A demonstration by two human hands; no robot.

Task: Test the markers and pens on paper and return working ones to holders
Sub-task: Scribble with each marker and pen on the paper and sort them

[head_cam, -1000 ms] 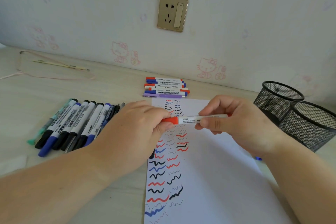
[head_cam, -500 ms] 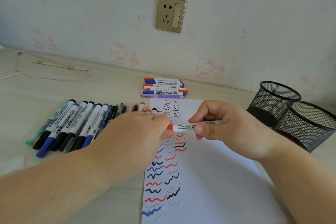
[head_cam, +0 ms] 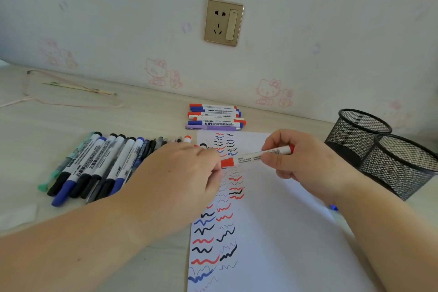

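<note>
A red marker [head_cam: 257,155] is held across the middle of the frame, just above the sheet of paper [head_cam: 272,220]. Its white body is gripped by the right hand [head_cam: 301,163], with the fingers curled round it. Its red cap [head_cam: 227,162] is pinched by the fingertips of the left hand [head_cam: 180,173]. The cap end is tilted a little lower than the other end.

The paper is laid on the table [head_cam: 147,114] in the lower middle of the frame. Many small wavy lines in red, blue and black are drawn down its left side.

A long row of markers and pens [head_cam: 99,163] is laid side by side at the left of the frame, just beside the left hand. Black and blue caps are seen at their near ends. A small pile of markers [head_cam: 214,117] is stacked at the top edge of the paper, near the wall. A purple pen is seen at the front of that pile.

Two black wire holders [head_cam: 381,152] are stood at the right of the frame, touching each other. What is inside them cannot be told.

A gold wall socket [head_cam: 224,22] is fixed to the wall in the upper middle of the frame. Pink cat stickers [head_cam: 272,92] are stuck low on the wall. A clear case with a thin stick [head_cam: 78,87] in it is laid at the far left of the table.
</note>
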